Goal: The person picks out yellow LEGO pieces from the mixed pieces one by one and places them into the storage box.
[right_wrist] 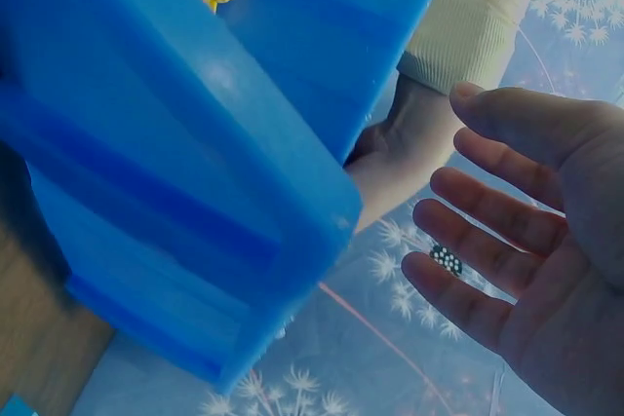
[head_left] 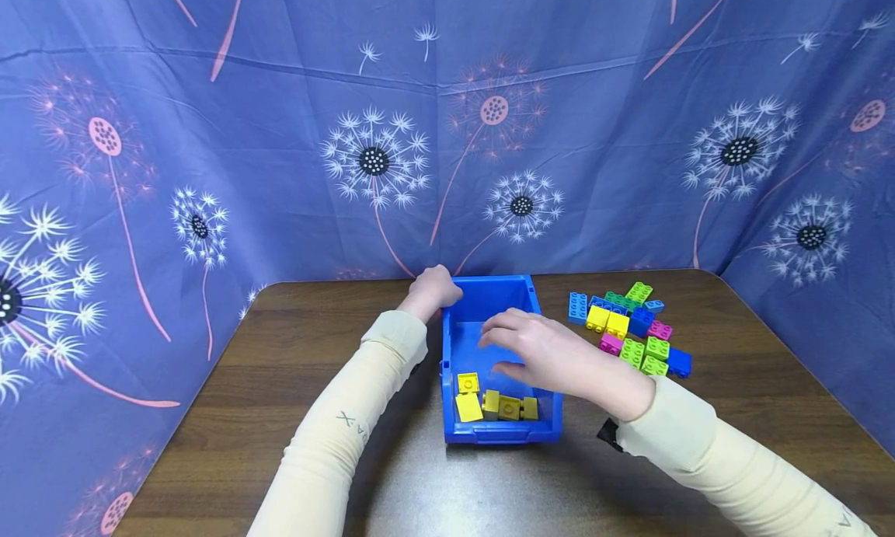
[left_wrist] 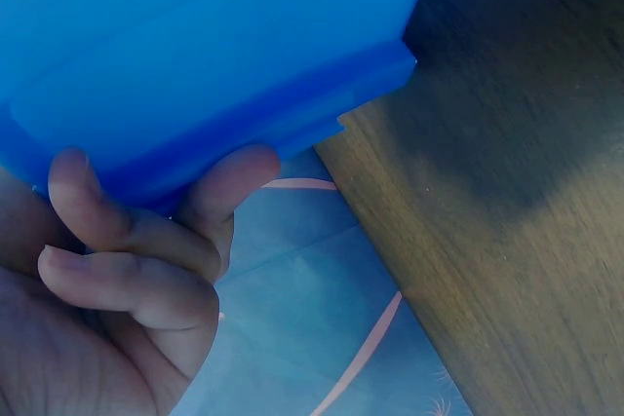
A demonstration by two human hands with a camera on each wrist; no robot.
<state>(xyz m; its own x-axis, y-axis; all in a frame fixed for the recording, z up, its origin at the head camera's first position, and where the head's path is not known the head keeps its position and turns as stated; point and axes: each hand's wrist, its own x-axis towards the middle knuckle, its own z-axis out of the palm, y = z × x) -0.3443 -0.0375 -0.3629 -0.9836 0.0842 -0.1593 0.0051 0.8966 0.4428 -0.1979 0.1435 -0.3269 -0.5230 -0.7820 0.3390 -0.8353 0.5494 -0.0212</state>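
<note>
A blue plastic bin [head_left: 502, 436] stands on the table, with several yellow toy bricks [head_left: 469, 408] lying at its near end. At the bin's far left corner, my left hand [head_left: 435, 290] grips the rim. The left wrist view shows the fingers of that hand [left_wrist: 146, 280] curled at the edge of the blue wall. Over the bin's right side hovers my right hand [head_left: 545, 352], fingers spread and loosely bent, holding nothing. In the right wrist view this hand [right_wrist: 546, 231] appears apart from the bin wall [right_wrist: 195, 143].
To the right of the bin lies a loose group of toy bricks, among them lime green bricks [head_left: 632, 353], yellow bricks [head_left: 607, 321], and a dark blue brick [head_left: 680, 362]. The brown wooden table [head_left: 280, 366] ends at a blue dandelion-patterned curtain [head_left: 294, 195].
</note>
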